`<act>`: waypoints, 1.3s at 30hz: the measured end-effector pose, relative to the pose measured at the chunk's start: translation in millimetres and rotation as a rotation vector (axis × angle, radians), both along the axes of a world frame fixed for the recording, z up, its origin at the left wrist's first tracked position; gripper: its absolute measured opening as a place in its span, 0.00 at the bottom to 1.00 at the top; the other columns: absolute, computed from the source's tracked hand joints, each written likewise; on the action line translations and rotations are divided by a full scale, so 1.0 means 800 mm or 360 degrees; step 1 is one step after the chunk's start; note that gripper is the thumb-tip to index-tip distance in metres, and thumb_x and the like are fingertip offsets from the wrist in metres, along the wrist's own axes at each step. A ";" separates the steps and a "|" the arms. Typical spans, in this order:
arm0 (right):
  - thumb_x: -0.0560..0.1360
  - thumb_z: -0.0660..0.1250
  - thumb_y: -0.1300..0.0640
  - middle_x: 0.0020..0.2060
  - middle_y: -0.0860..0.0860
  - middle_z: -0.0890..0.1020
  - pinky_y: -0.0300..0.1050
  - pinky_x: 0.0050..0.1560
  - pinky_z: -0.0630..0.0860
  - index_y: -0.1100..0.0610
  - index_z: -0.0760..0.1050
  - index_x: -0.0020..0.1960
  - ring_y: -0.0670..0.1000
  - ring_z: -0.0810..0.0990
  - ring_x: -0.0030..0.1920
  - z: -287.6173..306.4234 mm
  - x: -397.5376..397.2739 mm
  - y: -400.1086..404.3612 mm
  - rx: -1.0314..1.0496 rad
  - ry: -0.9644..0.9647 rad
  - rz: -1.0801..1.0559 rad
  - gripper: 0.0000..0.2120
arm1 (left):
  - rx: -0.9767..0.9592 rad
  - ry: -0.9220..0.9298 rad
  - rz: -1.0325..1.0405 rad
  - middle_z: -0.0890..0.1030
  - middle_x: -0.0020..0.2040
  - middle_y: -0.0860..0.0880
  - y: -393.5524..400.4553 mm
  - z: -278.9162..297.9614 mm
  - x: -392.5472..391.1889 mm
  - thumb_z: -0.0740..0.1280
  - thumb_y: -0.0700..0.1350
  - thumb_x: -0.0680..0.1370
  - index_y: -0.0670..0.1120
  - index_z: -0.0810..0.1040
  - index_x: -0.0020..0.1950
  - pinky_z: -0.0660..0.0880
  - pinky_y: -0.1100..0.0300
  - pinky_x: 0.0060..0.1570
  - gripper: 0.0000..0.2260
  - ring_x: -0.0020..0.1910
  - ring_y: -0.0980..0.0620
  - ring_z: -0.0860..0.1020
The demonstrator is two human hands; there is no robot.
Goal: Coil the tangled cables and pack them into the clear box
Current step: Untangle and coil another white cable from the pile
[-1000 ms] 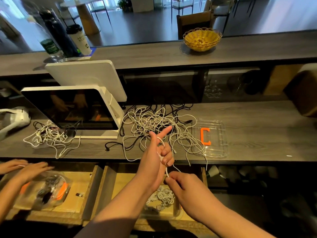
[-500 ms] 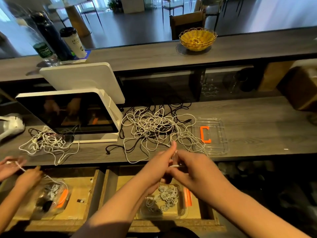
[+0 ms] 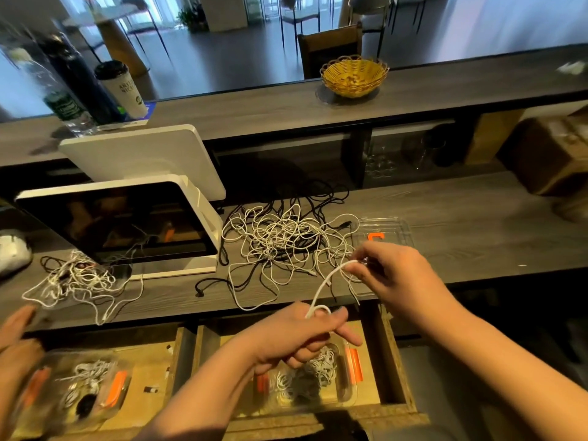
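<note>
Counter [image 3: 445, 218] bears two cable tangles [image 3: 286, 240]; both hands [image 3: 296, 335] pinch one white cable [image 3: 327, 281].

- Left hand [image 3: 297, 337]: bare, no glove, ring or watch visible.
- Right hand [image 3: 396, 275]: bare, likewise without jewellery or covering.
- Both forearms: bare down to the picture's lower edge; no sleeve or cuff shows.

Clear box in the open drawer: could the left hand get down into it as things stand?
Probably yes: the left hand hovers right above the clear box, lidless with coils inside. Only the white cable it holds occupies it.
</note>
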State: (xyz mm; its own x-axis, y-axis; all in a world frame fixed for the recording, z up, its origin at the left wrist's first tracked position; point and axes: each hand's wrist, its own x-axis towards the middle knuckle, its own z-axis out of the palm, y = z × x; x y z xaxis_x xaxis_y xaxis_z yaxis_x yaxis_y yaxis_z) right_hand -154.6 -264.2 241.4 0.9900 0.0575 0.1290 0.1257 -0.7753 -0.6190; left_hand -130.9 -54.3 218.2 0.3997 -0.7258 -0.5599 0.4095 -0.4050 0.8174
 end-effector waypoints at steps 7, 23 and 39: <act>0.75 0.63 0.40 0.31 0.46 0.79 0.45 0.36 0.78 0.48 0.79 0.46 0.42 0.78 0.33 -0.012 -0.014 0.010 0.0050 0.0114 -0.0238 0.13 | 0.0034 -0.0046 0.0159 0.65 0.30 0.53 0.021 -0.009 0.001 0.53 0.64 0.82 0.57 0.82 0.63 0.56 0.61 0.27 0.23 0.28 0.55 0.59; 0.81 0.62 0.45 0.39 0.47 0.82 0.47 0.46 0.77 0.47 0.80 0.50 0.44 0.79 0.42 -0.048 -0.037 0.064 0.0055 0.0479 -0.0245 0.10 | -0.0547 0.0029 0.1243 0.84 0.57 0.42 0.012 -0.006 0.022 0.50 0.62 0.80 0.53 0.76 0.70 0.78 0.52 0.53 0.26 0.58 0.46 0.82; 0.81 0.60 0.44 0.39 0.50 0.84 0.38 0.37 0.71 0.48 0.81 0.52 0.48 0.80 0.39 -0.030 -0.056 0.119 0.0223 0.0599 0.0012 0.13 | -0.0731 0.0076 0.1298 0.65 0.32 0.51 0.006 -0.012 0.036 0.49 0.64 0.82 0.55 0.73 0.71 0.61 0.64 0.24 0.25 0.27 0.57 0.61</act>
